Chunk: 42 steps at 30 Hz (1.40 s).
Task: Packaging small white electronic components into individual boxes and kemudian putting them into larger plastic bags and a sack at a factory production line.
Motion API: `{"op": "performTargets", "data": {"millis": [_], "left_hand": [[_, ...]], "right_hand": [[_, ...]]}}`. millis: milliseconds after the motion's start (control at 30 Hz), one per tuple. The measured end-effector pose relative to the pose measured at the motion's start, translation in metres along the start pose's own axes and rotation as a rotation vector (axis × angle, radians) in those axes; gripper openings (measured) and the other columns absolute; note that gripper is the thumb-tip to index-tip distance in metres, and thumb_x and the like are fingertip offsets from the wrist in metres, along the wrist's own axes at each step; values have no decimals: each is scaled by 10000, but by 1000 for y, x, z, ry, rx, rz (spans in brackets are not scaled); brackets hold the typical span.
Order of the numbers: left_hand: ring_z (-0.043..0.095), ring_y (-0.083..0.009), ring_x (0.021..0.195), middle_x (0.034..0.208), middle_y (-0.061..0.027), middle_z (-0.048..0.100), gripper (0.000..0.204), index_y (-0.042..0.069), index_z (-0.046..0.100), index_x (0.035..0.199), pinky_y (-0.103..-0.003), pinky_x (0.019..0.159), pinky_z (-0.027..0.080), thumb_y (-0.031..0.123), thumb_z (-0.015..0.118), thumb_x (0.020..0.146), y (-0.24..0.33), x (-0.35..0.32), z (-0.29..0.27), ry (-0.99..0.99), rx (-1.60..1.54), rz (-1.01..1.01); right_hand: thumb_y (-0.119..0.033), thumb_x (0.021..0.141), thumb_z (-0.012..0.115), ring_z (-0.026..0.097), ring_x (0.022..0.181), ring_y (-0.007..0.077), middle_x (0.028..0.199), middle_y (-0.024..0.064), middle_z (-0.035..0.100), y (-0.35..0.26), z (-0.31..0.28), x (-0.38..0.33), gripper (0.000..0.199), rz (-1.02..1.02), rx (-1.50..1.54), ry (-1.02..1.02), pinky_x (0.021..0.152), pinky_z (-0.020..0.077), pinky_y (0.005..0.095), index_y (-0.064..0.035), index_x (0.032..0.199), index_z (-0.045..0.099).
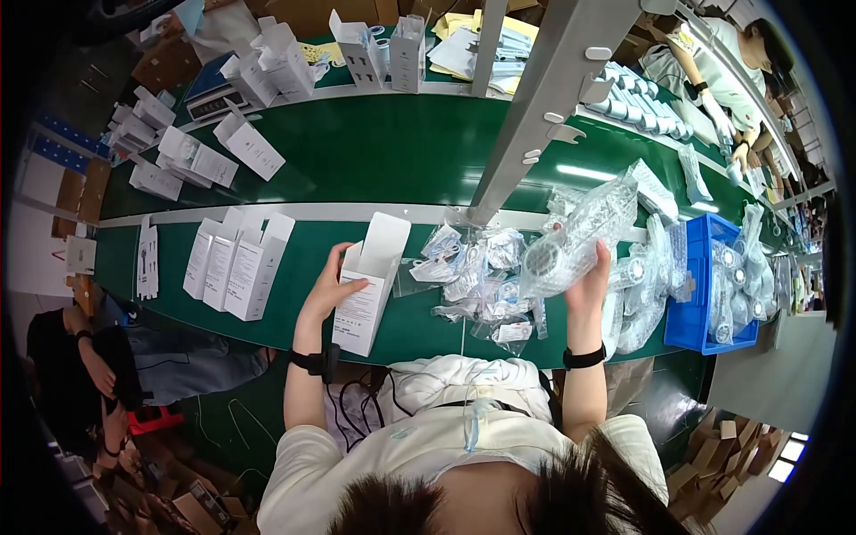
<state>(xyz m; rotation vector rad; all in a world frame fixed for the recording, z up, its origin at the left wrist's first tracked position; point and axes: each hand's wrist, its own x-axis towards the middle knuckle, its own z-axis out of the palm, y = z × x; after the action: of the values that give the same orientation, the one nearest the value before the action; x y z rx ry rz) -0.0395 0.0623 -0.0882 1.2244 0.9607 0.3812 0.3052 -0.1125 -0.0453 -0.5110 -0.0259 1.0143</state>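
My left hand grips a tall white cardboard box at the table's front edge, thumb across its printed front. The box stands with its top flaps up. Raised above the table, my right hand is closed around a bubble-wrapped device, fingers partly hidden behind it. A round end shows through the clear wrap. Between my hands lies a pile of small clear bags with white cables inside. More bubble-wrapped devices lie to the right of my right hand.
Several open white boxes stand left on the green table. A blue crate of wrapped devices is at the right edge. A grey metal post rises beyond the bags. Across a conveyor belt, another person works; someone sits at left.
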Motion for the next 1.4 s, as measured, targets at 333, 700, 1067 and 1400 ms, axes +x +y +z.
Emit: {"op": "performTargets", "data": {"millis": [333,700,1067,1400], "left_hand": [[415,-254,1071,1163,-131,378,739,94,349,1175,-351,855,392,119,770,569,2,-12,86,291,717,636],[415,-361,1044,1168,-239,354,780,91,209,1057,-426,843,380,15,781,533,-24,-11,104,571,413,851],[377,-353,1104,1242,-231,279,765,125,196,1046,-419,864,375,-3,769,556,-5,-15,106,621,209,936],[416,-314,1070,1186,-191,341,647,74,339,1030,-378,855,386,74,780,556,-36,-64,67,500,484,764]], "right_hand": [[-81,765,565,517,1002,254,1107,127,495,93,72,-6,503,-85,-275,-184,869,423,364,-18,1209,337],[-93,652,713,488,999,238,1094,113,440,159,51,-3,689,-891,-923,-541,795,432,324,-117,1188,280],[-111,638,675,488,946,314,1020,136,516,78,65,-28,303,-943,-1576,-741,790,415,382,-46,915,572],[-149,635,687,472,927,305,945,120,557,71,-84,65,325,-395,-2226,-243,799,396,385,-32,924,595]]}}
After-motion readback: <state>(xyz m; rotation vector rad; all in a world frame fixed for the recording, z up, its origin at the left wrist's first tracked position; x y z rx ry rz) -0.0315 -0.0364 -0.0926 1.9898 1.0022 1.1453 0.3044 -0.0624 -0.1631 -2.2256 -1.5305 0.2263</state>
